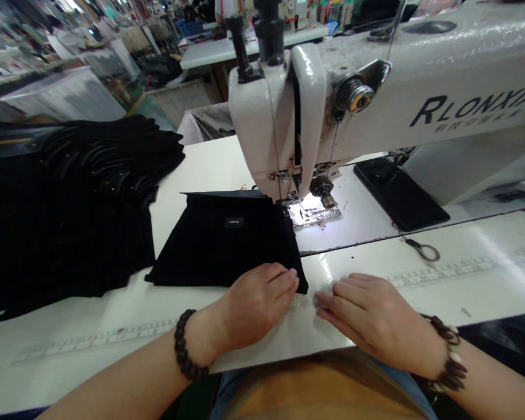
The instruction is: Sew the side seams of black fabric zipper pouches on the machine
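Note:
A flat black fabric pouch [219,251] with a small label lies on the white sewing table, its right edge beside the lit presser foot [310,216] of the sewing machine. My left hand [260,300] is closed at the pouch's near right corner, fingers curled over the edge and thumb hidden. Just to the right, apart from the pouch, my right hand [371,315] rests low over the printed ruler strip [304,304]. Its fingers are drawn together, and whatever may be between them is hidden.
A tall pile of black fabric pieces [70,216] covers the table's left side. The machine head [275,116] rises behind the pouch. To the right lie a black phone [400,192] and its ring strap [426,251]. Other workbenches and people stand farther back.

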The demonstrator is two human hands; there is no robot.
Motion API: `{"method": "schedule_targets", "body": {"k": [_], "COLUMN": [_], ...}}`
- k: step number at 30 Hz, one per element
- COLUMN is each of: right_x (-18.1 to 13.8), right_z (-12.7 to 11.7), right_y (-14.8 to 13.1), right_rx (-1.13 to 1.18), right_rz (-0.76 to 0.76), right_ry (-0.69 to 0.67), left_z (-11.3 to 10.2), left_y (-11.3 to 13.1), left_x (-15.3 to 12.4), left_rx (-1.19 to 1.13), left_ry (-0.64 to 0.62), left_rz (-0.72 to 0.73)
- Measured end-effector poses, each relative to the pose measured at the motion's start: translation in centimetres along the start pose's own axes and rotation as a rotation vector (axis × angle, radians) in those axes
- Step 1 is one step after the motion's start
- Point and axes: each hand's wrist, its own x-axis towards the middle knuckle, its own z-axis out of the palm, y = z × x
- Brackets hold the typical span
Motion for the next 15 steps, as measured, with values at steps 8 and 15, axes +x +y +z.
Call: {"method": "schedule_targets", "body": {"k": [8, 15], "right_x": [0.6, 1.4], "right_z": [0.7, 0.7], "right_y": [0.3, 0.2], "right_rx": [-0.083, -0.086], "right_rz": [-0.035, -0.082], "right_ry": [-0.075, -0.033], "left_z": [0.9, 1.2], "left_y": [-0.4, -0.6], "left_x": [-0.8, -0.8], "left_rx": [-0.073, -0.112], "left_ry": [0.106, 0.14], "left_rz": [0.001, 0.008]}}
